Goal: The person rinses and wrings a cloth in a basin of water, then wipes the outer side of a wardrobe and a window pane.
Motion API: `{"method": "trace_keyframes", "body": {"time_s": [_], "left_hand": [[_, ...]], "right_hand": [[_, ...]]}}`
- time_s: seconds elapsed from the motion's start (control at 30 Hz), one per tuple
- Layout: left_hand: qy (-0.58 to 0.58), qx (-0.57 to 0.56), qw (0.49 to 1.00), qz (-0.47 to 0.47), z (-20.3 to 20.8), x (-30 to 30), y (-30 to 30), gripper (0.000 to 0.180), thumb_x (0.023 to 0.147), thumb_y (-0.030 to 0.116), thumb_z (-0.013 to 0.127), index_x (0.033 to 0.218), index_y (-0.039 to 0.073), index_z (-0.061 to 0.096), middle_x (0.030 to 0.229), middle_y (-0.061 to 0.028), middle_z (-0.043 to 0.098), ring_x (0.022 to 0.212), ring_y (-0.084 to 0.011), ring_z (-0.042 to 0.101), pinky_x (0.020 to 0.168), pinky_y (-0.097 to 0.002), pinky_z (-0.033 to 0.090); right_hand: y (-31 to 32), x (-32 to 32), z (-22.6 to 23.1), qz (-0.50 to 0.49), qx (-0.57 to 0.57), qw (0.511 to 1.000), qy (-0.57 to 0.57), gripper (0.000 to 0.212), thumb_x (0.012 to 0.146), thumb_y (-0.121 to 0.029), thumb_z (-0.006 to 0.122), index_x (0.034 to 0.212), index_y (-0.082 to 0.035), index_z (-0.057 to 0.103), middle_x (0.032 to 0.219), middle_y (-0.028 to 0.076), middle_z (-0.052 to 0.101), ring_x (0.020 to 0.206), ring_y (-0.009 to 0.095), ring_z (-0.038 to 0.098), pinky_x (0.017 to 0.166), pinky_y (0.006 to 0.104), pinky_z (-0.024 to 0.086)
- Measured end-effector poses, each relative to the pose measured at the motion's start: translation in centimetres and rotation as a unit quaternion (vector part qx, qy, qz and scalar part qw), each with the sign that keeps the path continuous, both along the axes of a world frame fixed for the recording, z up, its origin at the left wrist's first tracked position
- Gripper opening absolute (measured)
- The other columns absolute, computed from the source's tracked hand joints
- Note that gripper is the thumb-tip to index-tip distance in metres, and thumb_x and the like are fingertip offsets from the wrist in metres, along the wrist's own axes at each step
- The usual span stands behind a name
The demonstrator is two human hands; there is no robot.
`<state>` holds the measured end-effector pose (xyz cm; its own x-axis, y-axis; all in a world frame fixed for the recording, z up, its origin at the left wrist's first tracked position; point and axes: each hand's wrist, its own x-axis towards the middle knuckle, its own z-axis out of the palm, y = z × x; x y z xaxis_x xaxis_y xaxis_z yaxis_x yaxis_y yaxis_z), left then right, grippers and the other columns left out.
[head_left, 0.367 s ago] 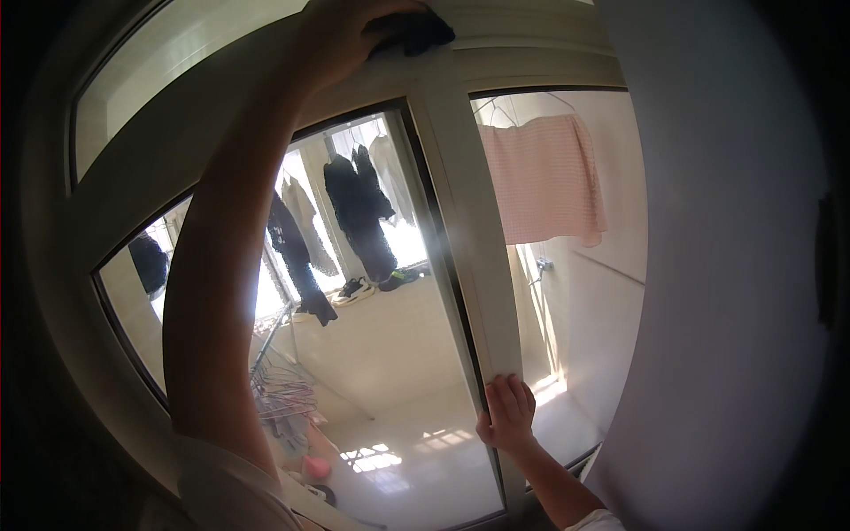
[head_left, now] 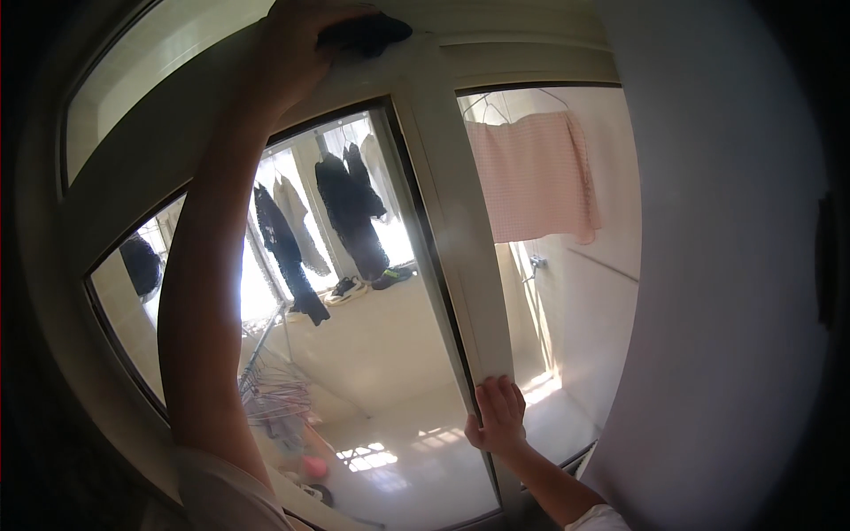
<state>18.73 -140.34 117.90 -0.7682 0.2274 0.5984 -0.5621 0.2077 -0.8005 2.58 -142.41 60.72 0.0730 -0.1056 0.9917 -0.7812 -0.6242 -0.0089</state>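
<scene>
Raised high, my left hand [head_left: 299, 49] is closed on a dark cloth [head_left: 367, 34], which lies against the light top rail [head_left: 425, 53] of a glazed door frame. Part of the cloth is hidden behind the fingers. Lower down, my right hand [head_left: 498, 416] grips the upright door frame [head_left: 469, 265] between two glass panes, its fingers bunched on the front and its thumb at the left edge. The large left glass pane [head_left: 398, 354] sits behind my left forearm.
Beyond the glass hang dark clothes [head_left: 350, 208] and a pink checked towel [head_left: 536, 181]. Shoes [head_left: 345, 289] rest on a ledge under the window. Several hangers [head_left: 274, 394] cluster at the lower left. A pale flat surface [head_left: 717, 265] stands close on the right.
My left hand has slid the cloth leftward along the top rail. The view has shifted slightly, and my right hand keeps its place on the upright frame.
</scene>
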Motion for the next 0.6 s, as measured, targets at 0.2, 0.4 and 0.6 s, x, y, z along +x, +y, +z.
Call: {"method": "trace_keyframes", "body": {"time_s": [0.2, 0.4, 0.6], "left_hand": [[0.076, 0.013, 0.996, -0.042, -2.5, -9.6, -1.4, 0.034, 0.081, 0.01, 0.074, 0.113, 0.018, 0.072, 0.108, -0.0104, 0.069, 0.11, -0.0342, 0.057, 0.095, -0.0463, 0.046], [0.157, -0.063, 0.985, -0.026, -1.5, -14.7, -5.4, 0.034, 0.084, 0.017, 0.071, 0.117, 0.024, 0.068, 0.111, -0.0069, 0.06, 0.108, -0.0301, 0.055, 0.091, -0.0468, 0.047], [0.176, -0.07, 0.982, 0.002, -0.8, -13.4, -4.8, 0.036, 0.084, 0.015, 0.07, 0.118, 0.026, 0.067, 0.113, -0.0066, 0.06, 0.111, -0.03, 0.054, 0.091, -0.048, 0.044]], "right_hand": [[-0.3, -0.1, 0.5, 0.018, -0.003, 1.0, 0.005, 0.052, 0.082, -0.022, 0.057, 0.13, -0.001, 0.057, 0.14, 0.021, 0.05, 0.13, 0.042, 0.046, 0.101, 0.0553, 0.042], [-0.5, 0.0, 0.6, 0.033, -0.018, 0.999, 0.005, 0.05, 0.078, -0.021, 0.057, 0.125, -0.003, 0.06, 0.136, 0.019, 0.053, 0.127, 0.041, 0.049, 0.1, 0.0551, 0.042], [-0.5, -0.6, 0.2, 0.025, -0.016, 1.0, 0.0, 0.047, 0.078, -0.022, 0.056, 0.121, -0.003, 0.063, 0.135, 0.019, 0.055, 0.129, 0.039, 0.048, 0.104, 0.054, 0.039]]}}
